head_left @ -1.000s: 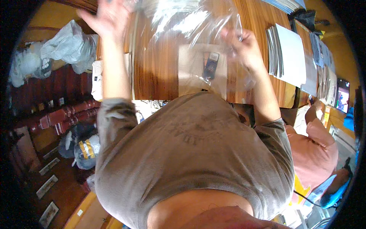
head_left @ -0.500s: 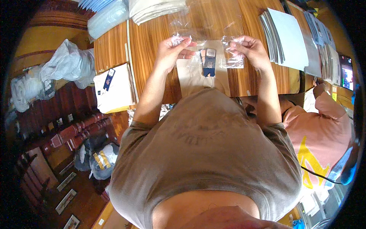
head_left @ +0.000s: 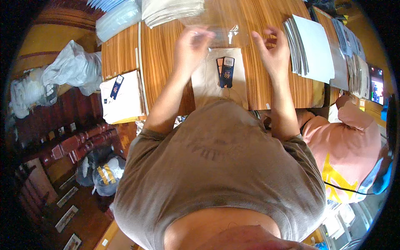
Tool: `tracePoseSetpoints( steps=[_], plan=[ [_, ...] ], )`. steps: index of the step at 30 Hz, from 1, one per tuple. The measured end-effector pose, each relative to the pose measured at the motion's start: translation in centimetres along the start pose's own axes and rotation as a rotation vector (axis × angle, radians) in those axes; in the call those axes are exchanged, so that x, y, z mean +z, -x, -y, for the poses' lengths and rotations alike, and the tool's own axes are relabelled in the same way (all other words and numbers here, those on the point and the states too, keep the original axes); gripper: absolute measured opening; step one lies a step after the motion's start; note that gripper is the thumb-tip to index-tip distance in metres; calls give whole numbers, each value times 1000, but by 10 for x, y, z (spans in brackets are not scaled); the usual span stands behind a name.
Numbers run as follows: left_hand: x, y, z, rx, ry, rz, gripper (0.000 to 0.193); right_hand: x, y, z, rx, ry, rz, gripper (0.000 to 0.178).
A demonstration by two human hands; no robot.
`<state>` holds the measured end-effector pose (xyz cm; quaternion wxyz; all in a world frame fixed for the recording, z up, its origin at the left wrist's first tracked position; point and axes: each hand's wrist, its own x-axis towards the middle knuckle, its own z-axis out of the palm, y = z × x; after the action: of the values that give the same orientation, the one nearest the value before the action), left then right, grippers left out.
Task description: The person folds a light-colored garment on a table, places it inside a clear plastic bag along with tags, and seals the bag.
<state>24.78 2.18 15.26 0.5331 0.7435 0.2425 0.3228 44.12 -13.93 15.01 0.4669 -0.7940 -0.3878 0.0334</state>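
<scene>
A folded beige garment (head_left: 204, 85) lies on the table right in front of me, with dark hang tags (head_left: 226, 73) on top. Beyond its far edge hovers a clear plastic bag (head_left: 233, 33), thin and catching a bright glare. My left hand (head_left: 193, 43) is at the bag's left side, blurred by motion, its fingers closed on the film. To the right of the bag, my right hand (head_left: 273, 48) is raised with thumb and curled fingers apart. Nothing shows between them.
A second folded pale garment with a dark tag (head_left: 116, 86) lies at the table's left edge. Stacked pale sheets (head_left: 312, 50) stand at the right. Folded cloth (head_left: 171, 10) and a plastic-wrapped bundle (head_left: 118, 21) sit at the far left. Another person in pink (head_left: 346, 141) is close on my right.
Both hands moved farther from me, off the near part of the garment. My right hand let go of the plastic bag; the bag shifted away with my left hand. The hang tags show more fully.
</scene>
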Motion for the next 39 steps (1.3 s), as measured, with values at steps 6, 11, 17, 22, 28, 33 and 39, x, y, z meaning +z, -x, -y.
tracePoseSetpoints(
  steps=[6, 11, 17, 22, 28, 33, 39],
  plan=[
    [18, -8, -47, 554, -335, 488, 37, 5, -27, 37, 249, -546, 388, 43],
    [13, -1, 48, 124, -13, -124, 55, 15, -33, 14, 574, -958, 391, 39],
    [-6, 0, 63, -643, 594, 248, 42, 41, -40, -12, 708, -989, 491, 61],
    [-26, -17, 61, -796, 393, 164, 45, 61, -30, -78, 561, -745, 728, 51],
    [-49, -6, 114, -824, 393, 109, 37, 74, -41, -99, 562, -590, 764, 31],
    [-52, -21, 152, -572, 53, 67, 21, 94, -58, -159, 529, -449, 778, 31],
    [-42, -21, 152, -604, -213, -35, 23, 103, -41, -144, 211, -166, 549, 29]
  ],
)
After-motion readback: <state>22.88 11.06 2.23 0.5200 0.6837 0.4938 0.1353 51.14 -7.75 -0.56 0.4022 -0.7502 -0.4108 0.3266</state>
